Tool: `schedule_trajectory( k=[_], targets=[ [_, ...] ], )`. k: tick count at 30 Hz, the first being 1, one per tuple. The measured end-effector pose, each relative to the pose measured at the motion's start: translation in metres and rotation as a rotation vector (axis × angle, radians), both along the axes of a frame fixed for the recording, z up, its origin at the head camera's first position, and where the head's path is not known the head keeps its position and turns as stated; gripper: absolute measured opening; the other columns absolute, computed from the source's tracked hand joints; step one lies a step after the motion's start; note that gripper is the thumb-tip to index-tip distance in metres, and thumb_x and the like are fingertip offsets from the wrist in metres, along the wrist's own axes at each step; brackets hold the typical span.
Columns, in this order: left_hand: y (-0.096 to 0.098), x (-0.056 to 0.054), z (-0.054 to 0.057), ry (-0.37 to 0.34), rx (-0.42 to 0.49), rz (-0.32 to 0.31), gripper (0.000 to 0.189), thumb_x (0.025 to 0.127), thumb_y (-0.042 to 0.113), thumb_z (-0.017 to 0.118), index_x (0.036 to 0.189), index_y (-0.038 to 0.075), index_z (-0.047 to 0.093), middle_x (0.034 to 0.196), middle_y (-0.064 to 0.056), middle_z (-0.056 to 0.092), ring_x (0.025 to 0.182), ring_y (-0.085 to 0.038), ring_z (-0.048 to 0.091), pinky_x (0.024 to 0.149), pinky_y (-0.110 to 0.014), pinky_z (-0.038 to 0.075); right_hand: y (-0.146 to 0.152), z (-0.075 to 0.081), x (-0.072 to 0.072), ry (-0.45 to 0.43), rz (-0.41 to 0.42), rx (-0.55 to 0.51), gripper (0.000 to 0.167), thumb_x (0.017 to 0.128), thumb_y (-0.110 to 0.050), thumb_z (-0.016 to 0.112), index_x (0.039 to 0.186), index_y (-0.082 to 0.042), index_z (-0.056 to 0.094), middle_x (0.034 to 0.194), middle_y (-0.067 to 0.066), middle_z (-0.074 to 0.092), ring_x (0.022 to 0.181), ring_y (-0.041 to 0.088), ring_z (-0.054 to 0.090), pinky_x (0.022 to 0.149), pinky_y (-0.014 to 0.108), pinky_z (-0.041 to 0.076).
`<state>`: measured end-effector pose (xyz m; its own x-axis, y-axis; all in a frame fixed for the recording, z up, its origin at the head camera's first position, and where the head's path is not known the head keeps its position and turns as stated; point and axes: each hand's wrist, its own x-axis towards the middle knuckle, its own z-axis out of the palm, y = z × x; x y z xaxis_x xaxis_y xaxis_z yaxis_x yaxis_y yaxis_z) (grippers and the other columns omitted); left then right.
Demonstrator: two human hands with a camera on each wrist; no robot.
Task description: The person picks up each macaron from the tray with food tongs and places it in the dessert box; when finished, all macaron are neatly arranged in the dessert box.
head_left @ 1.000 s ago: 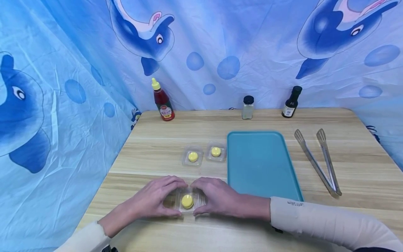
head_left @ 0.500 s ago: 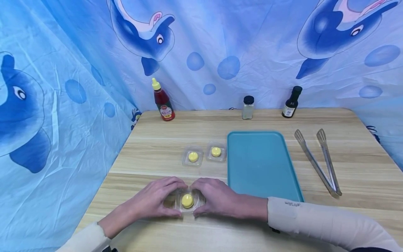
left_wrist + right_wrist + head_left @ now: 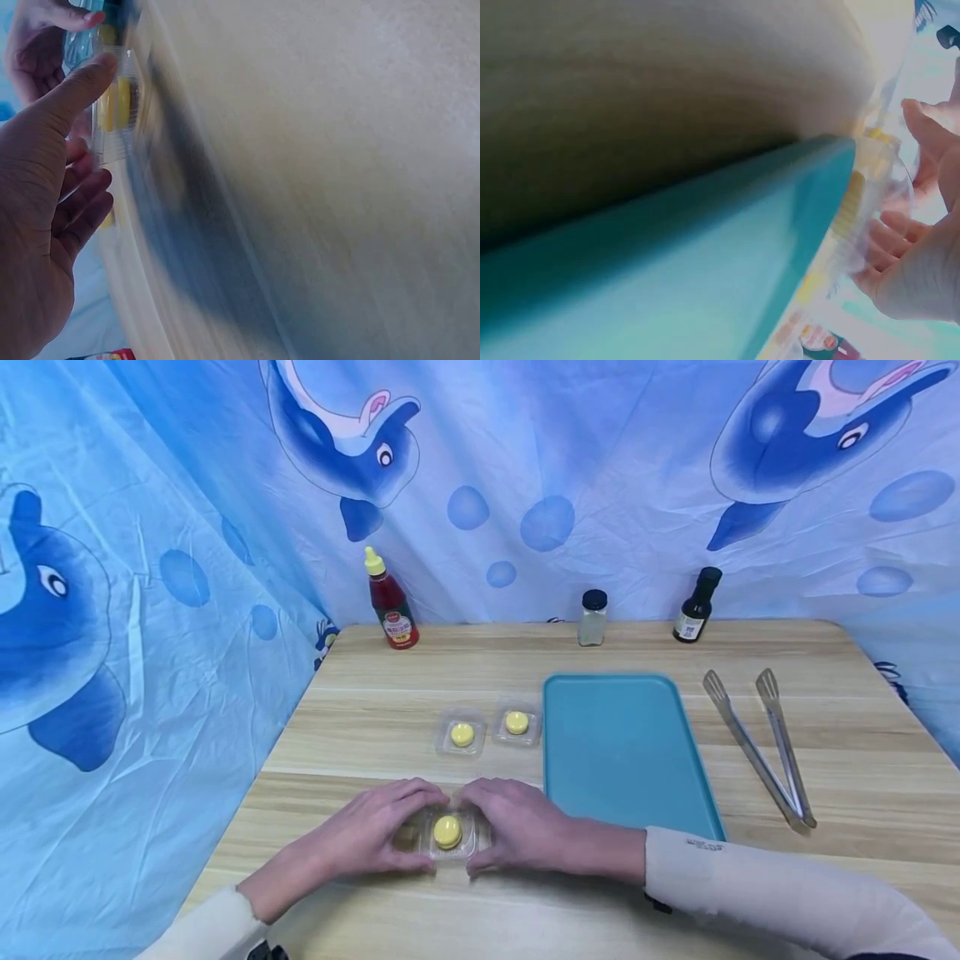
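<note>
In the head view a small clear plastic box (image 3: 454, 854) with a yellow macaron (image 3: 447, 832) inside is held at the front of the table, between both hands. My left hand (image 3: 375, 828) grips its left side, thumb on the near edge and fingers at the far edge. From the other side my right hand (image 3: 521, 827) curves round the box in the same way. The left wrist view shows the left thumb pressed along the plastic box (image 3: 112, 146), close over the wood. Behind the hands lie two more clear boxes (image 3: 442, 745) (image 3: 528, 737), each with a yellow macaron.
A blue tray (image 3: 618, 752) lies right of the boxes, with metal tongs (image 3: 780, 752) spread beyond it. Along the back edge stand a red sauce bottle (image 3: 395, 610), a black-capped jar (image 3: 592, 618) and a dark bottle (image 3: 696, 606). A blue dolphin-print curtain (image 3: 480, 468) hangs behind.
The held box with its macaron has shifted slightly away from me, and the right thumb sits a touch farther right. Both hands stay round the box; the whole head view has drifted a little.
</note>
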<state>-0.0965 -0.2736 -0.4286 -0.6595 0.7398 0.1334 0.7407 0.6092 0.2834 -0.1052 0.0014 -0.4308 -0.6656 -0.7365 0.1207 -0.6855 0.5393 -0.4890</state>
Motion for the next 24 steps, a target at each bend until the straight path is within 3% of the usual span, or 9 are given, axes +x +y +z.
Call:
schedule_trajectory(
  k=[5, 9, 24],
  targets=[
    [-0.002, -0.003, 0.001, 0.008, -0.033, 0.016, 0.077, 0.083, 0.056, 0.088, 0.143, 0.016, 0.063, 0.140, 0.008, 0.062, 0.125, -0.013, 0.063, 0.100, -0.038, 0.059, 0.014, 0.006, -0.002, -0.007, -0.034, 0.027, 0.099, 0.070, -0.045, 0.100, 0.149, -0.007, 0.055, 0.144, 0.007, 0.064, 0.129, 0.025, 0.063, 0.110, 0.046, 0.053],
    [-0.002, -0.005, 0.003, 0.014, -0.045, 0.010, 0.077, 0.084, 0.055, 0.087, 0.145, 0.016, 0.062, 0.142, 0.007, 0.061, 0.127, -0.013, 0.062, 0.100, -0.039, 0.059, 0.027, 0.008, -0.001, -0.036, -0.067, 0.026, 0.101, 0.069, -0.042, 0.101, 0.150, -0.004, 0.054, 0.145, 0.012, 0.063, 0.132, 0.030, 0.061, 0.111, 0.051, 0.051],
    [0.004, -0.006, 0.006, 0.026, -0.046, -0.002, 0.080, 0.085, 0.056, 0.086, 0.149, 0.016, 0.058, 0.147, 0.003, 0.061, 0.131, -0.019, 0.061, 0.105, -0.044, 0.057, 0.064, 0.005, 0.008, -0.031, -0.102, 0.012, 0.090, 0.075, -0.034, 0.098, 0.147, 0.000, 0.057, 0.142, 0.014, 0.065, 0.132, 0.032, 0.061, 0.112, 0.051, 0.051]
  ],
)
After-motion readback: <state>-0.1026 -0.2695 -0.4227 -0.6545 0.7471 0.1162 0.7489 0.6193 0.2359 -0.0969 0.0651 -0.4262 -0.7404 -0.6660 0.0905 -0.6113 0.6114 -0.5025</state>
